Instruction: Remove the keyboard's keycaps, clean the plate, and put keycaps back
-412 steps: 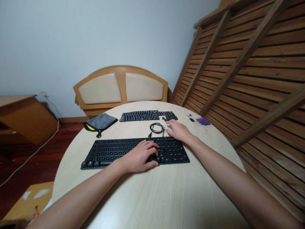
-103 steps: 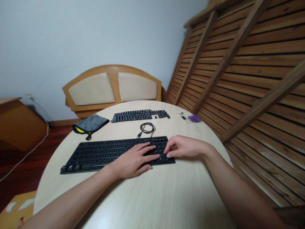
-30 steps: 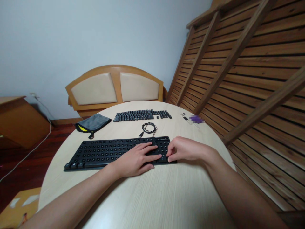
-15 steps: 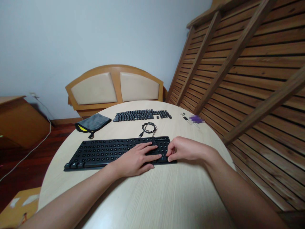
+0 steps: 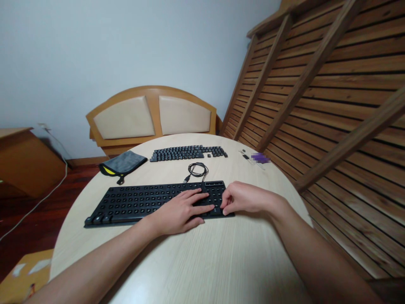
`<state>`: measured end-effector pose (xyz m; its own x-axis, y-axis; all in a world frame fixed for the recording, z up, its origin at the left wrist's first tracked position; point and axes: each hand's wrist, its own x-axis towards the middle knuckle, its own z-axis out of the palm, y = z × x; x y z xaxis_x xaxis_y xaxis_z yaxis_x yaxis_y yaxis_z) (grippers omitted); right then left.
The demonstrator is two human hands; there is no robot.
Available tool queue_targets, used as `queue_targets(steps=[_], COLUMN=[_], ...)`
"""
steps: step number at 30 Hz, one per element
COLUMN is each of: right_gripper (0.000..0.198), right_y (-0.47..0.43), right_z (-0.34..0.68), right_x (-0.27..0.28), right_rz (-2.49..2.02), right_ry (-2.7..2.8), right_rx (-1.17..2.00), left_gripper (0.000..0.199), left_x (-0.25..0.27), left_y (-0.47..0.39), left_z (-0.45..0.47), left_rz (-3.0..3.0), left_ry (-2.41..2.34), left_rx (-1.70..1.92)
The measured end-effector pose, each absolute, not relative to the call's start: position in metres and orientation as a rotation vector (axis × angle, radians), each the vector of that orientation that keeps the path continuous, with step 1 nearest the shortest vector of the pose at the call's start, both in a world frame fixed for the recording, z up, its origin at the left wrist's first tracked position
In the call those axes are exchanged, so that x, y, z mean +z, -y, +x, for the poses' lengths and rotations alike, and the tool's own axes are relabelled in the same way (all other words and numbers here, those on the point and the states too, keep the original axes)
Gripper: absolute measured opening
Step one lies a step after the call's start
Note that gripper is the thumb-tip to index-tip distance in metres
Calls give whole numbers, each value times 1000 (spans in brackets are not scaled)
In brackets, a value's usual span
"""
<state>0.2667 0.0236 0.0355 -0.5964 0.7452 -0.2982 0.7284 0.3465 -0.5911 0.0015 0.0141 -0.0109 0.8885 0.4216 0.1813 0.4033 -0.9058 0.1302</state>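
A black keyboard (image 5: 136,202) with most of its keycaps off lies across the near part of the table; a few keys remain at its front left and near the number pad. My left hand (image 5: 182,211) rests spread over its right half, with the fingertips on the number-pad area. At the keyboard's lower right corner is my right hand (image 5: 242,198), its fingers curled and pinched against the edge keys. What those fingers hold, if anything, is hidden. Behind the keyboard lies its coiled black USB cable (image 5: 198,169).
Loose black keycaps (image 5: 179,153) stand in rows at the back of the round table (image 5: 228,253). A grey cloth (image 5: 125,162) with a yellow lining lies at the left. Small parts (image 5: 245,156) and a blurred purple item (image 5: 260,158) are at the right, near a slatted wooden frame (image 5: 335,109).
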Motion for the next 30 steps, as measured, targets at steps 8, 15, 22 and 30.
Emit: queue_targets(steps=[8, 15, 22, 30], right_gripper=[25, 24, 39, 45], right_y=[-37, -89, -142, -177], right_z=[281, 303, 309, 302], right_x=[23, -18, -42, -36], right_rz=[-1235, -1578, -1799, -1967], right_ry=[2451, 2144, 2073, 2024], right_rx=[1237, 227, 73, 34], left_gripper=[48, 47, 46, 46], left_x=[-15, -14, -14, -14], left_y=[-15, -15, -16, -15], left_z=[0, 0, 1, 1], left_rz=[2933, 2945, 2916, 2915], left_ry=[-630, -647, -632, -660], left_rx=[361, 328, 362, 323])
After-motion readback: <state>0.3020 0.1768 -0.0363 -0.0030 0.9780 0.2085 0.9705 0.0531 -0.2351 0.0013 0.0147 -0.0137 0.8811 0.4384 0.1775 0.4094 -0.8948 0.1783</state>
